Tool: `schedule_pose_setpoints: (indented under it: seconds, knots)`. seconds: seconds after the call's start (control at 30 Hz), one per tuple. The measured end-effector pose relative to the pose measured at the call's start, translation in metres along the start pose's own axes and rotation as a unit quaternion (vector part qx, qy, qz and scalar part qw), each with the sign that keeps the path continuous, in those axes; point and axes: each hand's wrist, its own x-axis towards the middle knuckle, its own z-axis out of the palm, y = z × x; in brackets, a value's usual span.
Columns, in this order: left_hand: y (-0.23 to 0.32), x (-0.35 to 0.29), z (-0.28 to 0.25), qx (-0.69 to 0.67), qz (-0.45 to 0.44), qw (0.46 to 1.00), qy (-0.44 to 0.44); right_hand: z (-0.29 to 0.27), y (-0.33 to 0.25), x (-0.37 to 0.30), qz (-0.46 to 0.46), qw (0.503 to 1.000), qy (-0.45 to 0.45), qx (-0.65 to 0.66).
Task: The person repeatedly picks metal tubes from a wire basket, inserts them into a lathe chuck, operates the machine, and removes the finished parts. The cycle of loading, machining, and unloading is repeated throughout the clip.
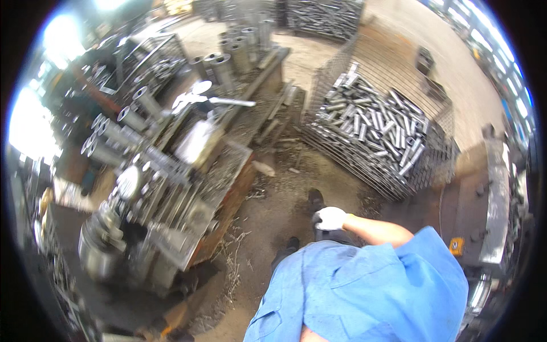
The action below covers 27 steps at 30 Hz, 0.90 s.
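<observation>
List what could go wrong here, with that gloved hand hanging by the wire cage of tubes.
1. Metal swarf and scraps litter the floor around the shoes; a slip or trip seems possible.
2. Tubes are heaped high in the wire cage; some might roll or slide when one is pulled.
3. The right hand is gloved, but the forearm is bare, so sharp tube ends could cut it.

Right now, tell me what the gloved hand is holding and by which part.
Nothing can be seen held. The right hand, in a white glove, hangs over the dirt floor near a black shoe, its grip seemingly empty. The left hand is out of view.
</observation>
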Motion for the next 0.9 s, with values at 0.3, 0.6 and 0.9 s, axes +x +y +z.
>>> schedule_pose_setpoints:
  seconds: [0.3,0.6,0.9]
  knots:
    - [0.557,-0.020,-0.057,-0.675,-0.311,0.497,-0.449,-0.107,0.118,0.043,0.005,0.993,0.062,0.102]
    - [1.180,0.108,-0.342,-0.456,0.555,0.696,0.000,-0.312,0.471,0.150,0.148,0.810,0.349,0.446]
    - [1.468,0.088,-0.345,-0.188,0.530,0.791,-0.241,-0.470,0.827,0.329,0.344,0.706,0.474,0.399]
